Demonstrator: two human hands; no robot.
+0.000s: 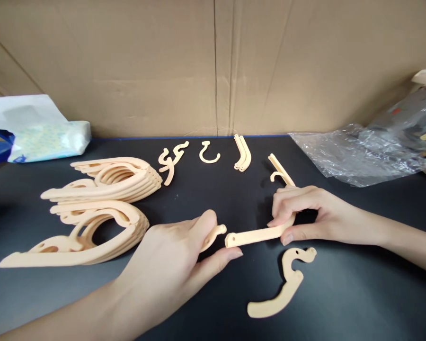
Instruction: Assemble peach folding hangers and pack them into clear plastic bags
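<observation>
1 clear bag [362, 154], contents unclear; right hand [328, 215] grips tan hanger piece [255, 236].

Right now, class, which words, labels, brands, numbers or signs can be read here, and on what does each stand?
No text can be read.
White patterned packet: blue mark, too blurred to read.
Clear plastic wrap: red mark, too small and blurred to read.
Cream angled piece in the right hand: no lettering visible.
</observation>
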